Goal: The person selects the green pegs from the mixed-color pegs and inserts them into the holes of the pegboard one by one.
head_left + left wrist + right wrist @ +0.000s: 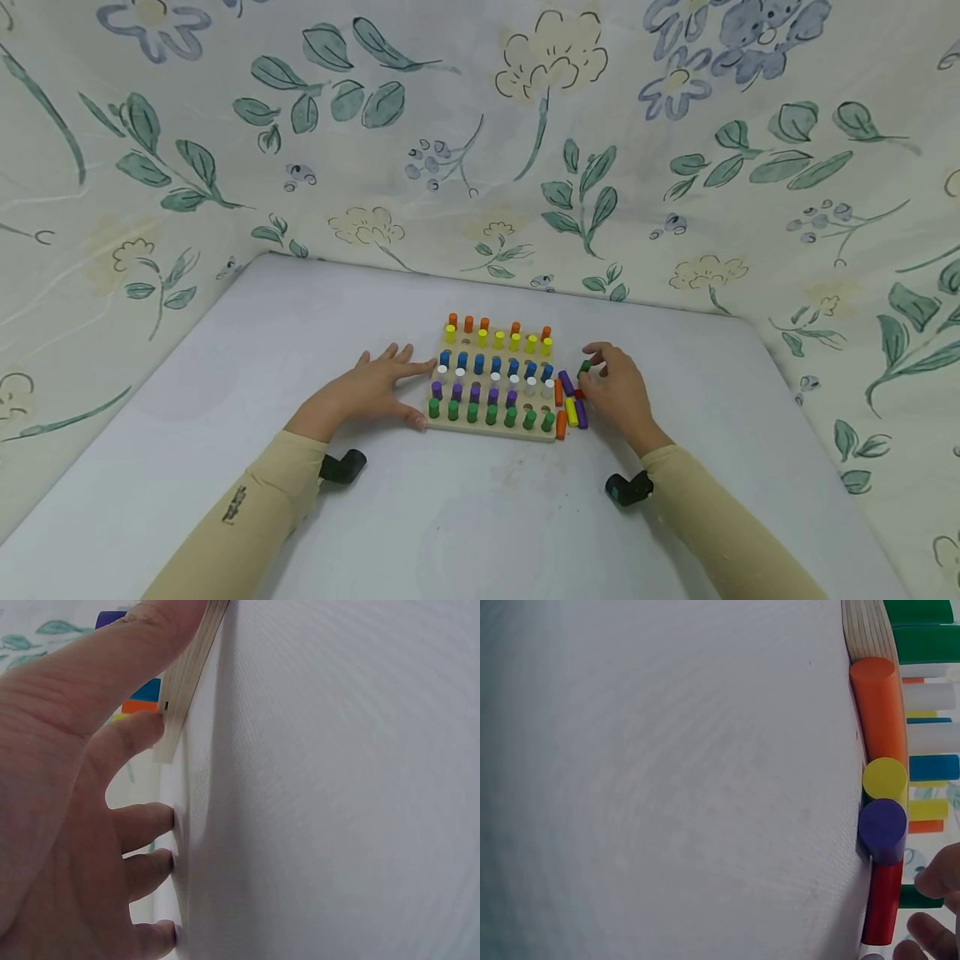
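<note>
A wooden pegboard (491, 429) lies on the white table, bearing rows of orange, yellow, blue, white, purple and green pegs. My left hand (378, 387) is at its left side with fingers spread; thumb and index finger touch the board's edge (177, 712), and the other fingertips rest on the tabletop. To the right of the board, my right hand (617, 396) pinches a green peg (584, 367) between its fingertips. Just below that peg in the right wrist view is a loose red peg (883, 900). Part of the red peg is hidden by my hand in the head view.
Loose pegs lie along the board's right edge: orange (561, 425), yellow (572, 412) and purple (581, 414) among them. Some holes in the board stand without pegs. Floral cloth (480, 167) hangs behind the table (465, 517). A black wrist camera (630, 488) sits under the right sleeve.
</note>
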`<state>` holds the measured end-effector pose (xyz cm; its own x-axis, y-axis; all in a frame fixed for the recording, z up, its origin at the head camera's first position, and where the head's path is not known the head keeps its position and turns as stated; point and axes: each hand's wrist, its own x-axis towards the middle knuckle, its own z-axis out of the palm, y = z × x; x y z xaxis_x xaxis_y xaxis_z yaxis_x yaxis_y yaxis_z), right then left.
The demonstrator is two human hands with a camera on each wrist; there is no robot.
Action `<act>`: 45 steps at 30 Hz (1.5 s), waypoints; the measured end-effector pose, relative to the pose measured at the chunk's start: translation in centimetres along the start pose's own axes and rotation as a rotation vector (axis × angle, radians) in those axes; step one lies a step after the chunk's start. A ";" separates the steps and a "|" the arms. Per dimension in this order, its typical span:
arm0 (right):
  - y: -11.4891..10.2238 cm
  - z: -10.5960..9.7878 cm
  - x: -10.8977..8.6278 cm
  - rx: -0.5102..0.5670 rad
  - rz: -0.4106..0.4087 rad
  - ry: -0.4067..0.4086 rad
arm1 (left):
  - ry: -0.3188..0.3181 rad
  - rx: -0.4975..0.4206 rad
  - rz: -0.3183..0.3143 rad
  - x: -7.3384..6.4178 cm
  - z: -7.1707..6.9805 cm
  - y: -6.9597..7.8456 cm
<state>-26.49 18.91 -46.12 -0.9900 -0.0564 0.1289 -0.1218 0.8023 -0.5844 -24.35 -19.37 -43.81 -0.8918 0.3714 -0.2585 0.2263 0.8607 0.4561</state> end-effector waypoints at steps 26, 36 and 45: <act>-1.3 -0.6 -0.9 -0.025 -0.082 0.032 | -0.007 -0.011 -0.005 -0.1 -0.2 0.1; -1.4 -0.3 -1.7 -0.051 -0.138 0.059 | -0.017 -0.015 -0.009 -0.1 -0.3 0.3; -1.9 -0.4 -2.4 -0.047 -0.160 0.066 | -0.019 -0.010 -0.010 -0.1 -0.4 0.2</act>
<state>-23.89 17.73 -45.01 -0.9513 -0.1481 0.2704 -0.2727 0.8133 -0.5140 -24.39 -19.36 -43.37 -0.8864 0.3694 -0.2790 0.2134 0.8609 0.4619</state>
